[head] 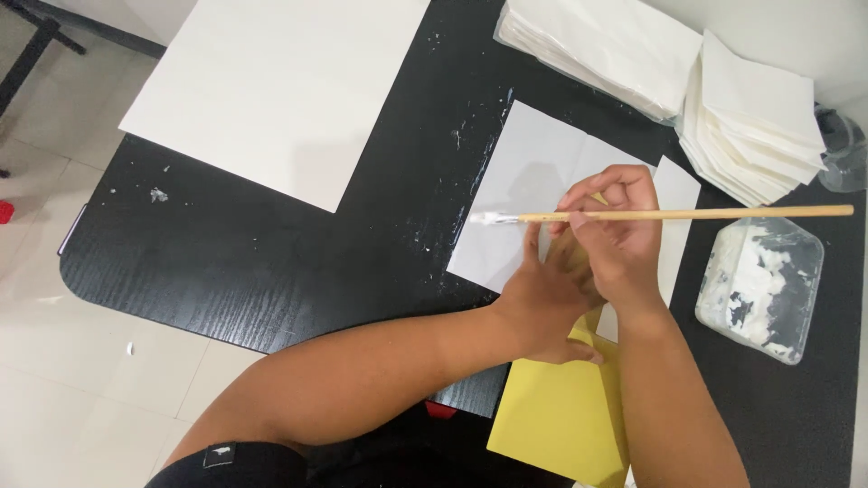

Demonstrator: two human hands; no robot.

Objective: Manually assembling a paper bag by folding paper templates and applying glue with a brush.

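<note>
My right hand [613,226] grips a long wooden-handled brush [723,214] held level, its white-coated bristle tip [488,218] hovering over the left part of a white sheet [529,172] on the black table [271,262]. My left hand [542,303] lies flat under the right hand, pressing on the sheet and on a yellow card [561,416] that sticks out toward me. Part of the sheet is hidden by both hands.
A large white board [280,86] lies at the back left. Stacks of white paper squares [750,117] and a wrapped pack [597,41] sit at the back right. A clear tub of white paste [761,287] stands at the right, near a clear cup [845,154].
</note>
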